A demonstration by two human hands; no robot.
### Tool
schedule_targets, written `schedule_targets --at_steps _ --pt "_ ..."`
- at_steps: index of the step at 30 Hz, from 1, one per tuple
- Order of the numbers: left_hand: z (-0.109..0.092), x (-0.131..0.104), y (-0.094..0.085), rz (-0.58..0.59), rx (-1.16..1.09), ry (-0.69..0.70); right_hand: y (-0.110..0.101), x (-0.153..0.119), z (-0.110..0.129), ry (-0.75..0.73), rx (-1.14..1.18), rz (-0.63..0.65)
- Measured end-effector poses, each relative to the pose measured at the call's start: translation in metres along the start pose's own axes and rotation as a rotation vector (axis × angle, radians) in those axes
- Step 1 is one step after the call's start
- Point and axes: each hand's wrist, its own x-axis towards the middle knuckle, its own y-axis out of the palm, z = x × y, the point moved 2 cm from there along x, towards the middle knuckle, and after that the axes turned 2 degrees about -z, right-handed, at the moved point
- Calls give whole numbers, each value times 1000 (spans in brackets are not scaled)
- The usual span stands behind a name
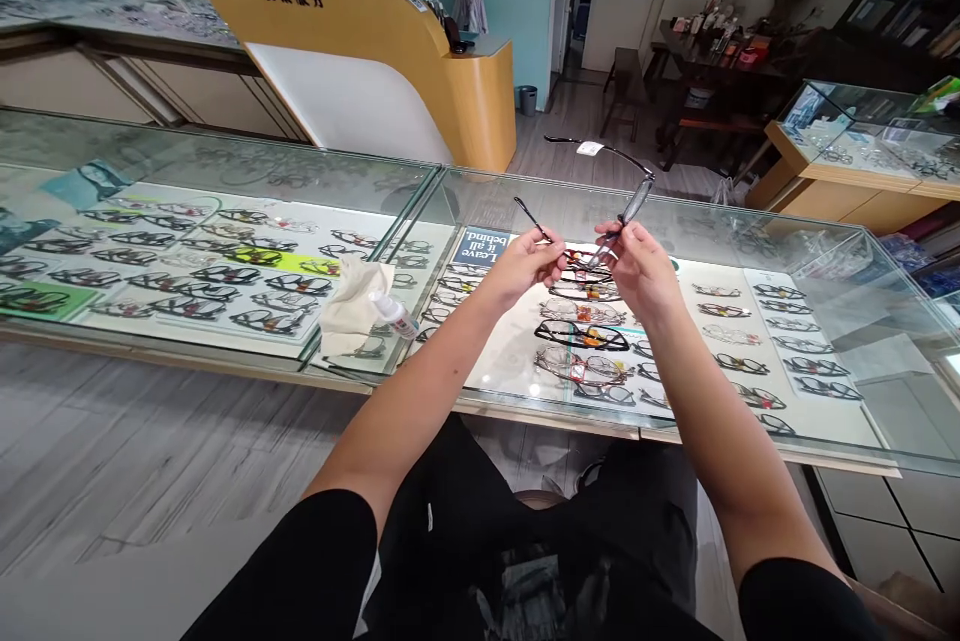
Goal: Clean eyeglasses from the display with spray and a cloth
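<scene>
Above the glass display counter [480, 399], I hold up a pair of dark-framed eyeglasses [636, 201] in both hands. My right hand [641, 266] is closed around the front of the frame by one lens. My left hand [527, 266] pinches one temple arm, whose dark tip sticks up past the fingers. The other temple arm stretches out to the left at the top, with a small white tag [589, 149] on it. Beside my left forearm, a cream cloth [352, 306] and a small white spray bottle [392, 314] rest on the glass.
Rows of eyeglasses [581, 333] lie inside the counter under the glass, with a dark printed card [480, 247] among them. Behind stands a yellow cashier desk [375, 21]. At the right are another glass case [877, 131] and a cluttered dark table [712, 51].
</scene>
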Motion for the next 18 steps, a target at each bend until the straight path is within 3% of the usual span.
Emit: schedule_targets --at_steps 3,6,8,9,11,15,16,18 --pt "-4 -8 8 4 -3 -91 -3 -2 3 -20 -4 8" --pt "-7 -36 16 -21 104 -147 -8 -2 4 4 51 21" --pt "-8 -68 17 -47 280 -82 -12 -1 5 16 113 33" --pt "-9 -87 15 -86 376 14 -14 -1 6 15 143 37" --pt "-10 -126 4 -302 497 221 -17 -1 9 6 176 37" --pt "-10 -188 -41 -1010 657 575 -22 0 14 -38 127 47" --pt "-10 -194 -51 -1097 720 602 -23 1 15 -52 111 50" --pt "-8 -195 -70 -1089 818 597 -24 1 16 -74 97 55"
